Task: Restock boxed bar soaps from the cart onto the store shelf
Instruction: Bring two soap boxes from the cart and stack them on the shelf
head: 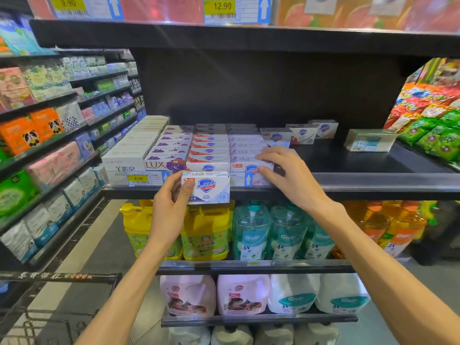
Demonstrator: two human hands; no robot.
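- Head view: the left hand (171, 207) is closed around a white Safeguard soap box (205, 187), held in the air just in front of the shelf edge (373, 181).
- The right hand (286, 175), at 3 o'clock from that box, pinches the front box of the lilac Safeguard row (246, 150), fingers half curled.
- That row could slide or tip if pushed hard.
- The held box could drop onto the yellow jugs (206, 232) at 6 o'clock.

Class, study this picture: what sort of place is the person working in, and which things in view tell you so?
Most likely a supermarket or grocery aisle. Yellow price tags line the shelf edge, rows of boxed soaps face outward, and a soap box in the left hand awaits shelving.
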